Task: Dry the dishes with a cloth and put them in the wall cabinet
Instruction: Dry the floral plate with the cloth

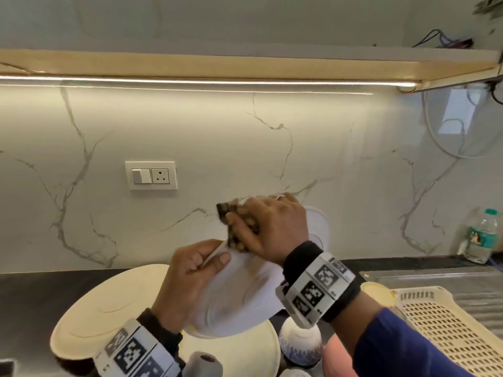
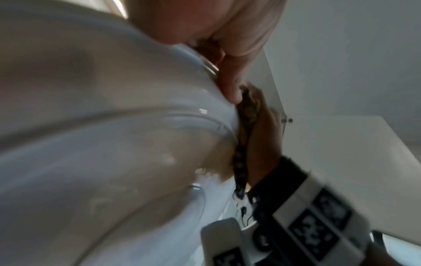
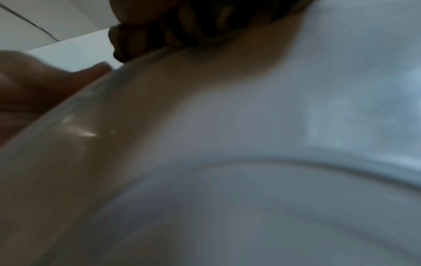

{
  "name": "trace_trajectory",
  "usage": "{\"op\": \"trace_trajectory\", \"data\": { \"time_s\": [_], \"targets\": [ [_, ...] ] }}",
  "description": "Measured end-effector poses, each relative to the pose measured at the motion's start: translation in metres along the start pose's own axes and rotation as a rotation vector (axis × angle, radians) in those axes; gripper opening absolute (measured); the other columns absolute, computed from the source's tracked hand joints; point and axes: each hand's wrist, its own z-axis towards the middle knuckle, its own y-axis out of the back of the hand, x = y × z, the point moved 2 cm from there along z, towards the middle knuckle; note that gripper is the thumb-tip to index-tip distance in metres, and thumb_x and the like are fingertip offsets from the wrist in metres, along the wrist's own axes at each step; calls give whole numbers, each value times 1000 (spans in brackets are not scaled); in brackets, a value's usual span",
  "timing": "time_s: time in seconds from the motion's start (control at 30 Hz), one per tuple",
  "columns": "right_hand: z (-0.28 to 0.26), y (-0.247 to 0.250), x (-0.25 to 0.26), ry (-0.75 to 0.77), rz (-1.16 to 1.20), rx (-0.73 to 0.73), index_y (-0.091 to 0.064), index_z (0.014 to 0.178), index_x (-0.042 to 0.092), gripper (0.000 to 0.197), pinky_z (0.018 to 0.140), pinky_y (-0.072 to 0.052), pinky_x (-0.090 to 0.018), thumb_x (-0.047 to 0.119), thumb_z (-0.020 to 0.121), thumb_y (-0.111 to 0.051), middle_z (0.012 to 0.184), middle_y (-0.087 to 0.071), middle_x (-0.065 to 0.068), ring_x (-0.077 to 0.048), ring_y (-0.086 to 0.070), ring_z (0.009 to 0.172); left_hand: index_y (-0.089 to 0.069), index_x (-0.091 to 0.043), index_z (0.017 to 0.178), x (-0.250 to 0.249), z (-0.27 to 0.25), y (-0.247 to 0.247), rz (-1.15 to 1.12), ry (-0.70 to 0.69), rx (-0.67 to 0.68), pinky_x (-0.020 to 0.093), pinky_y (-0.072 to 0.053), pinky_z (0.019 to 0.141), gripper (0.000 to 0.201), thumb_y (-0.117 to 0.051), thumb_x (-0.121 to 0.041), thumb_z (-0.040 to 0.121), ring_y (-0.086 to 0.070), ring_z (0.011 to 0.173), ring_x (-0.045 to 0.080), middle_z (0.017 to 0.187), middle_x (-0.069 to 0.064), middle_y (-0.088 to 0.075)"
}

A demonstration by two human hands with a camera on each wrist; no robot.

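Dark counter (image 1: 32,295), two hands, one plate (image 1: 245,289), one cloth (image 1: 239,227)

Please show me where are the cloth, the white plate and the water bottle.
cloth (image 1: 239,227), head view, its patterned middle under the right hand.
white plate (image 1: 245,297), head view, its bare face.
water bottle (image 1: 480,238), head view, its label.

Head view bright, lit by LED strip (image 1: 206,82) under cabinet; edges bowed by wide-angle distortion. Both wrist views dim, heavily motion-blurred, close plate (image 2: 102,144) out of focus
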Motion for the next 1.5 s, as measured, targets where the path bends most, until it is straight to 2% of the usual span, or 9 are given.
{"op": "trace_trajectory", "data": {
  "time_s": [0.23, 0.47, 0.67, 0.83, 0.93, 1.03, 1.2, 1.37, 1.5],
  "targets": [
    [-16, 14, -93, -758, 461, -267, -59, 60, 26, 49, 62, -40, -28, 66, 71, -33, 58, -58, 2, -17, -54, 59, -75, -16, 86, 8, -12, 25, -191, 3, -118, 23, -52, 64, 49, -79, -54, 56, -64, 73, 20, 81, 7, -72],
    [3, 4, -20, -208, 66, -88, -69, 69, 16, 48, 58, -38, -20, 49, 81, -38, 53, -65, -3, -22, -59, 46, -69, -22, 92, -6, 7, 10, 39, 33, 100, 24, -48, 66, 31, -58, -44, 73, -60, 74, 12, 81, 0, -68],
    [10, -2, -3, -41, 10, -73, -59, 58, 15, 47, 56, -41, -25, 48, 84, -39, 47, -58, 1, -20, -52, 40, -73, -28, 77, -3, 4, 6, 9, -39, -96, 36, -44, 70, 21, -57, -42, 72, -58, 73, 16, 76, 0, -69],
    [4, 11, -69, -612, 321, -128, -72, 91, 11, 52, 62, -38, -25, 52, 85, -40, 73, -63, -1, -17, -56, 70, -74, -25, 70, 1, -8, 25, -171, -59, -274, 17, -47, 61, 28, -72, -53, 66, -57, 63, 6, 68, -10, -68],
    [-24, 8, -110, -958, 464, -168, -64, 85, 12, 32, 60, -32, -24, 34, 97, -44, 73, -55, -4, -17, -47, 70, -73, -23, 59, 5, -11, 36, -382, -42, -391, 11, -49, 56, 29, -56, -19, 81, -60, 56, 2, 60, -11, -67],
    [-58, -2, -119, -1324, 647, -271, -60, 80, 6, 36, 65, -35, -28, 35, 95, -45, 77, -54, -9, -20, -46, 78, -72, -20, 57, 5, -10, 41, -506, -21, -435, 14, -53, 60, 13, -66, -30, 62, -64, 61, 3, 64, -10, -69],
    [-92, -13, -109, -1548, 723, -316, -58, 114, -7, 60, 91, -41, -35, 46, 97, -37, 95, -58, -10, -24, -52, 93, -71, -19, 54, 10, -15, 37, -562, 15, -467, 17, -55, 59, 21, -59, -23, 71, -66, 63, 5, 65, -8, -70],
    [-139, -46, -67, -1833, 1066, -200, -61, 96, 14, 51, 90, -48, -45, 60, 89, -40, 95, -61, -2, -22, -58, 91, -70, -18, 90, 19, -11, 33, -688, 78, -439, 34, -57, 78, 42, -83, -39, 56, -67, 95, 17, 101, 1, -71],
    [-157, -74, -39, -1860, 1294, -111, -54, 125, 19, 63, 99, -43, -47, 66, 87, -36, 120, -61, -3, -28, -57, 108, -61, -19, 93, 16, -14, 28, -625, 52, -405, 31, -57, 75, 55, -86, -42, 49, -66, 91, 17, 99, 0, -69]
  ]
}}
